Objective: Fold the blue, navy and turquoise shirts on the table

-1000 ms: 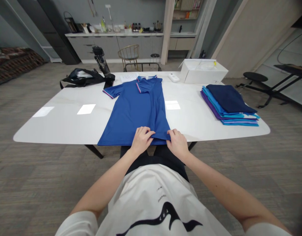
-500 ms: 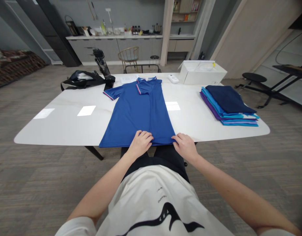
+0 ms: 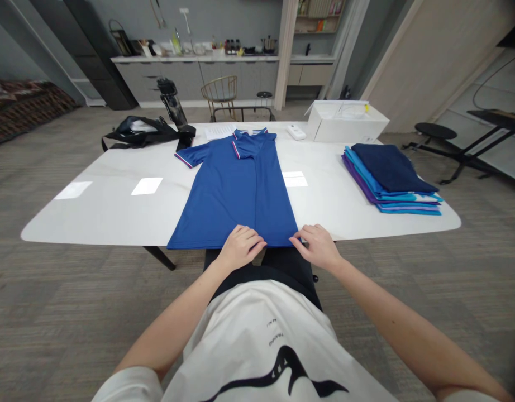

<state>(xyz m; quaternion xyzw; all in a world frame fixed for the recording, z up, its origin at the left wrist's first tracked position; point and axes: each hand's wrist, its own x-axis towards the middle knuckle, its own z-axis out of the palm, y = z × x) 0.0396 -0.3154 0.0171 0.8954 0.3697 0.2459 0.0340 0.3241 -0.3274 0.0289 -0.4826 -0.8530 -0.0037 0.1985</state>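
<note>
A blue polo shirt [image 3: 236, 190] lies on the white table [image 3: 110, 218], its collar at the far side and its hem along the near edge. The right part is folded inward, with that sleeve lying over the body; the left sleeve sticks out to the side. My left hand [image 3: 241, 245] is closed at the middle of the hem, thumb and fingers on the cloth. At the hem's right corner, my right hand [image 3: 318, 245] pinches the fabric between thumb and fingers.
A stack of folded clothes [image 3: 391, 178] sits on the right. Behind it stands a white box [image 3: 345, 125], with a small white device [image 3: 296, 132] beside it. A black bag [image 3: 142, 132] and a dark bottle [image 3: 173, 106] are at the far left.
The hem has come down flat and straight, where its edge was slightly lifted. Both hands have stayed at nearly the same places, the thumbs now lower.
</note>
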